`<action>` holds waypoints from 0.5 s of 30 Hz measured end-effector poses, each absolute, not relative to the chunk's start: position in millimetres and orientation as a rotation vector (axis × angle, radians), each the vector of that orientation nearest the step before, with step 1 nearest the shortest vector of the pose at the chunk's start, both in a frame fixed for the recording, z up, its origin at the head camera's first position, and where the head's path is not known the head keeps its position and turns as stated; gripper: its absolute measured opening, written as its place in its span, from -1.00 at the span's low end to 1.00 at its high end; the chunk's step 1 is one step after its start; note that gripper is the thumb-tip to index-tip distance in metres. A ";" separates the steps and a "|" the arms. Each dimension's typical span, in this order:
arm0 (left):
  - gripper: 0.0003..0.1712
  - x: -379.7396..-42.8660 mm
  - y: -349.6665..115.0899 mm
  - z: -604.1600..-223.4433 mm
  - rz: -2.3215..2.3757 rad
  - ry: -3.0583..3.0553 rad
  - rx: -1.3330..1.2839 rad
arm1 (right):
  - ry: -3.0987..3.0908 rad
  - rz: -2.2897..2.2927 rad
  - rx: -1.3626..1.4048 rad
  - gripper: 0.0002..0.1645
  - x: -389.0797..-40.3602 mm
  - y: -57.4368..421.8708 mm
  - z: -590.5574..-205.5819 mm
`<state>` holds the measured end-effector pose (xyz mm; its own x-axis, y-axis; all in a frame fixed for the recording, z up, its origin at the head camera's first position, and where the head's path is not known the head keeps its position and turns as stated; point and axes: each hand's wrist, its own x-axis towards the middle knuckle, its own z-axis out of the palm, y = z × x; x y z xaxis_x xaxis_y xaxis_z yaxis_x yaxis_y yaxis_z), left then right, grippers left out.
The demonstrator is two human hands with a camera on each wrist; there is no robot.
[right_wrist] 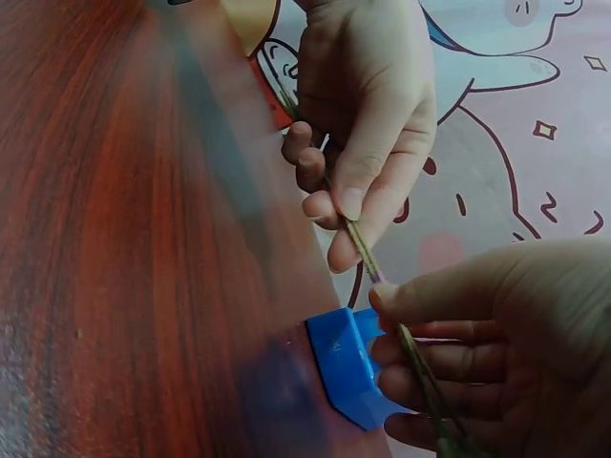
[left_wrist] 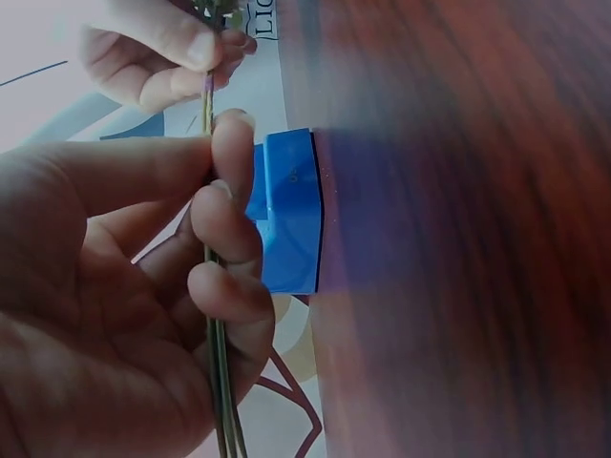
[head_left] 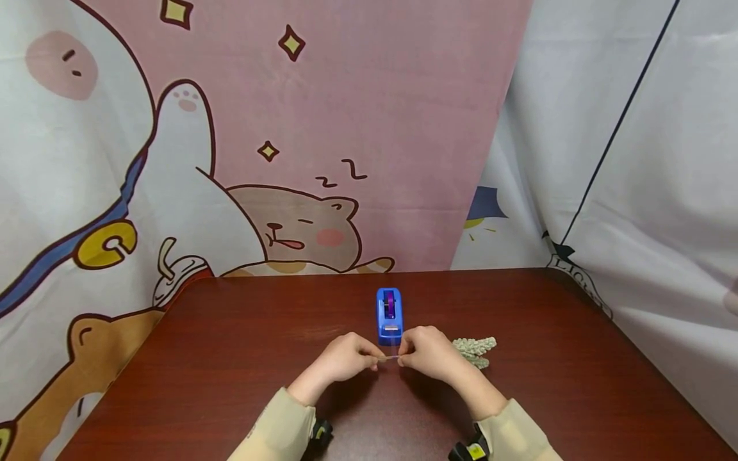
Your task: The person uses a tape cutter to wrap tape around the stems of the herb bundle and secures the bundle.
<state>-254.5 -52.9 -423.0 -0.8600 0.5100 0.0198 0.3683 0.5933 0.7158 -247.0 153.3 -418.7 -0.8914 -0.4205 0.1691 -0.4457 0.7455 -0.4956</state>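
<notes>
Both hands hold one thin bundle of green stems point(left_wrist: 221, 353) close over the table, side by side in front of the dispenser. My left hand point(head_left: 348, 356) pinches it between thumb and forefinger, the other fingers curled round its lower length. With thumb and fingertips, my right hand point(head_left: 429, 352) grips the stems nearer the pale green flower sprigs point(head_left: 475, 349), which stick out to the right beyond it. Between the hands a bit of purple tape point(right_wrist: 376, 277) shows on the stems. Just ahead stands a blue tape dispenser point(head_left: 389, 340) with a purple tape roll point(head_left: 389, 303).
The reddish-brown wooden table point(head_left: 242, 358) runs back to a cartoon-printed cloth point(head_left: 403, 128). On the right hangs a white cloth point(head_left: 646, 160) along the table's side. Black straps with small devices point(head_left: 469, 448) sit at both wrists, by the beige sleeves point(head_left: 519, 432).
</notes>
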 end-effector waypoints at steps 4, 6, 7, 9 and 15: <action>-0.84 -255.5 -53.9 -424.4 1.119 2.650 0.721 | -2.912 0.821 0.724 -0.90 -245.6 154.3 -415.1; -0.86 -255.6 -54.0 -424.6 1.116 2.670 0.731 | -2.920 0.784 0.719 -0.90 -244.5 154.6 -412.4; -0.86 -255.3 -54.0 -424.3 1.113 2.681 0.736 | -2.926 0.763 0.710 -0.89 -243.9 154.6 -411.2; -0.86 -254.5 -53.8 -424.1 1.113 2.698 0.739 | -2.939 0.730 0.696 -0.88 -243.4 154.5 -409.7; -0.84 -252.4 -52.4 -424.2 1.130 2.710 0.746 | -2.966 0.701 0.706 -0.92 -244.7 157.7 -411.7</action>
